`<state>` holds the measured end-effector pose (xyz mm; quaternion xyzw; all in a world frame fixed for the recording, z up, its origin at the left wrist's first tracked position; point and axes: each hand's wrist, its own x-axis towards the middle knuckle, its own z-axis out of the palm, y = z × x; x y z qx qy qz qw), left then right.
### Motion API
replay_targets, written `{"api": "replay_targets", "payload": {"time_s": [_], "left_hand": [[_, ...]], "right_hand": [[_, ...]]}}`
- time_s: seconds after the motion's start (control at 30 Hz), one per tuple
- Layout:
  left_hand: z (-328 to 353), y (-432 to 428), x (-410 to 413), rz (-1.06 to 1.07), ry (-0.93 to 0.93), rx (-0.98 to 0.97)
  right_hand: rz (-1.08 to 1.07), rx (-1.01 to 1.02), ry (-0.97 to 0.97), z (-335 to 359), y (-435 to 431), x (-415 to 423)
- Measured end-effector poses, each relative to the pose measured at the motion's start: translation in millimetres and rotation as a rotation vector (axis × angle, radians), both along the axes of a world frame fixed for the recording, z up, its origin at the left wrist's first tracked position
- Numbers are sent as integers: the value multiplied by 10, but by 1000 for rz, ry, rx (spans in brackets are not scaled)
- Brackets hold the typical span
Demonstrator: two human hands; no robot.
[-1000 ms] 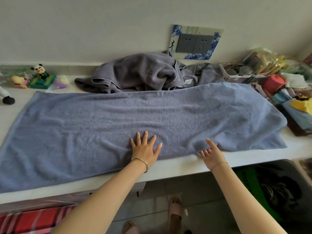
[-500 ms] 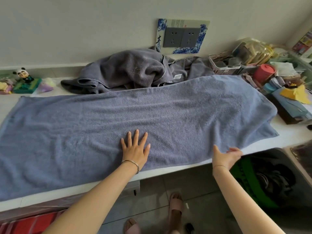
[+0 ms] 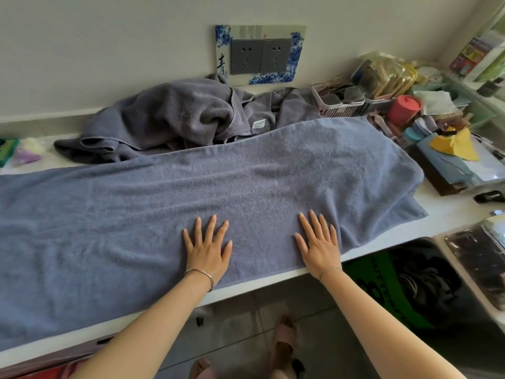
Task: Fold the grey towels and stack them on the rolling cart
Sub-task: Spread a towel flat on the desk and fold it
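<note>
A large grey towel (image 3: 169,203) lies spread lengthwise across the white counter (image 3: 448,214), folded double with its near edge along the counter's front. My left hand (image 3: 207,247) rests flat on the towel near the front edge, fingers spread. My right hand (image 3: 318,242) lies flat on the towel a little to the right, fingers straight. Behind the spread towel, a heap of crumpled grey towels (image 3: 169,119) sits against the wall. No rolling cart is in view.
A pink basket (image 3: 338,108), a red cup (image 3: 404,108), cloths and a yellow piece (image 3: 453,143) crowd the counter's right end. Small toys (image 3: 24,154) sit at the far left. A dark bag with green lettering (image 3: 404,285) stands below the counter on the right.
My right hand came off the counter's front edge, where its fingers were curled, and now lies flat on the towel. My left hand has stayed pressed in place.
</note>
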<state>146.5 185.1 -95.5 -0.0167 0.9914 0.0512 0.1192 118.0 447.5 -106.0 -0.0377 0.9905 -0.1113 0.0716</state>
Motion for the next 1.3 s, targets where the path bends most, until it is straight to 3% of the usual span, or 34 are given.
{"api": "replay_targets", "payload": {"time_s": [0.23,0.43,0.63,0.73,0.93,1.03,1.13,1.23,1.3], "left_hand": [[378,807,-669,5,2,51],[452,1712,-1138,-103,40,151],[393,2235,-1426,-138,60,198],[378,2351,-1573,-127,95,199],[360,2527,-1829,-118,140,243],[316,2593,-1889,-119,92,230],[301,2619,-1904,-111,178,240],[339,2627,-2019,-110,305,264],[389,2612,-2141,-100,265,243]], "right_hand": [[90,-199,266,427,791,-326],[-381,-495,336,588,1755,-998],[-724,-839,205,658,2350,-1511],[-803,-794,159,642,2516,-1723],[-771,-711,421,861,2715,-1848],[-810,-627,314,795,2801,-1888],[-811,-572,137,642,2815,-1946],[-731,-601,44,622,2754,-2114],[-670,-597,14,650,2702,-2264]]}}
